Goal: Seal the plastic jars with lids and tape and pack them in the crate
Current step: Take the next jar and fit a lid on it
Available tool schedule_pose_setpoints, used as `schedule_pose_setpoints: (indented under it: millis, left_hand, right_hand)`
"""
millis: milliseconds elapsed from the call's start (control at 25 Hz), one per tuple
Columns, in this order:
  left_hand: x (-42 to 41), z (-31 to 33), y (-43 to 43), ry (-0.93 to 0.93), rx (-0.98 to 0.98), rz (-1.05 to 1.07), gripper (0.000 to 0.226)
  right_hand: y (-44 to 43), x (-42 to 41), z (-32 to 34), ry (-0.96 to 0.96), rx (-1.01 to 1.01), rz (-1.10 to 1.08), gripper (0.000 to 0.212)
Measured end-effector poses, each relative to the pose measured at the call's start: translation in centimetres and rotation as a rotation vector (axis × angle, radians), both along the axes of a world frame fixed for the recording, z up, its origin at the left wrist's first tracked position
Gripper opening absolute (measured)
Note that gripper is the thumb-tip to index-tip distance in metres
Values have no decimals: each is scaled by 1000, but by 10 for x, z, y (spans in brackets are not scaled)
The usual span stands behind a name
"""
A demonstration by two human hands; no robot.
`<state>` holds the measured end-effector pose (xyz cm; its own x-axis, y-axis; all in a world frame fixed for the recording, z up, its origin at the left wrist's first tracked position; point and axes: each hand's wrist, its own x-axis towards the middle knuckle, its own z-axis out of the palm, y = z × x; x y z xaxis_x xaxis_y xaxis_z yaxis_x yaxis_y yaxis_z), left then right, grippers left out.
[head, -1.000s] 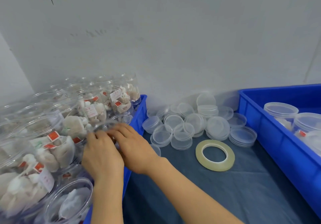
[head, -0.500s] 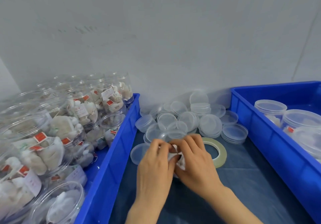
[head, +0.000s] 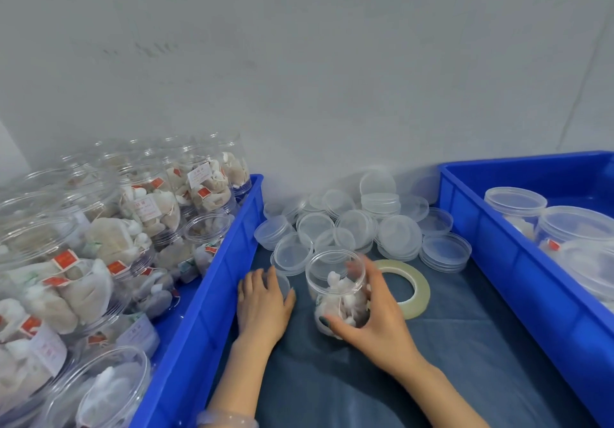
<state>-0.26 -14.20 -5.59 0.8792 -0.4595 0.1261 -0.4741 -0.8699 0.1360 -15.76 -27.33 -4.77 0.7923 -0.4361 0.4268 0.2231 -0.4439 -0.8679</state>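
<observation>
An open clear plastic jar [head: 335,281] with white sachets inside stands on the blue cloth between the crates. My right hand [head: 372,321] grips it round its lower body, thumb in front and fingers behind. My left hand [head: 262,304] lies flat with its fingertips on a clear lid [head: 282,283] to the left of the jar. A pile of clear lids [head: 362,225] lies behind against the wall. A roll of clear tape [head: 407,288] lies flat just right of the jar. The left blue crate [head: 226,271] holds several open filled jars [head: 139,225].
The right blue crate [head: 498,251] holds lidded jars [head: 515,201] at its far end. Blue cloth [head: 432,377] covers the table between the two crates. A white wall stands close behind the lids.
Both hands took a jar out of the left crate and set it on the cloth. My left hand has let go of it and moved left onto a lid.
</observation>
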Motion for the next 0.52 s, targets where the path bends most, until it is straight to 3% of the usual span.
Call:
schedule_pose_setpoints:
  millis: [80,160,240,320,400,520]
  left_hand:
    - [-13,4,0,-114,-15,15,69]
    - [-25,19,0,-170,-335,-12,64]
    - [-34,47,-3,-74,-715,-126,62]
    - [-42,72,-9,103,-866,-299,63]
    - [-52,85,-18,145,-699,-410,64]
    - [-62,89,-32,13,-388,-443,63]
  right_hand:
    - [-3,3,-7,40,29,29,78]
    - [-5,8,-10,69,60,61,74]
    - [-5,11,-10,83,79,81,74]
    - [-4,14,-8,80,69,86,76]
    - [-4,15,-8,57,65,101,72]
    - [-4,14,-11,88,62,106,65]
